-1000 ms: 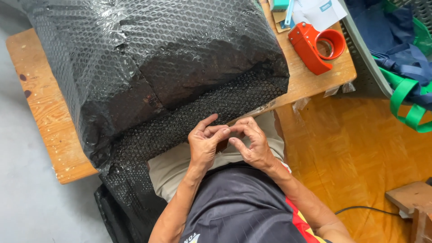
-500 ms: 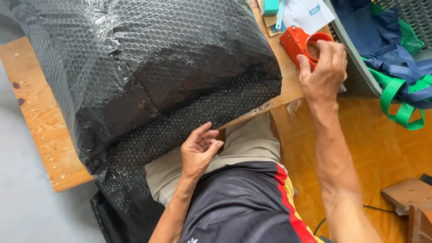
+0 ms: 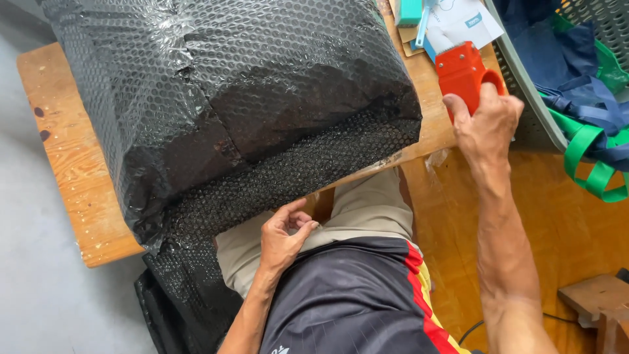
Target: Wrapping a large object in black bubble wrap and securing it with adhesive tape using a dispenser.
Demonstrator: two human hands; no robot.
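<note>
A big bundle wrapped in black bubble wrap [image 3: 249, 111] lies on a wooden table [image 3: 72, 164] and overhangs its near edge. My left hand [image 3: 285, 236] pinches the loose lower edge of the wrap just above my lap. My right hand [image 3: 485, 124] is out at the table's right corner, closed around an orange tape dispenser [image 3: 462, 72].
Papers and a teal box [image 3: 445, 19] lie at the table's far right. A grey basket [image 3: 524, 98] with blue cloth and green straps [image 3: 590, 157] stands to the right. A wooden stool [image 3: 599, 305] sits at the lower right on the orange floor.
My right hand left the wrap's edge, reached to the table corner and took hold of the orange tape dispenser. My left hand stayed on the wrap.
</note>
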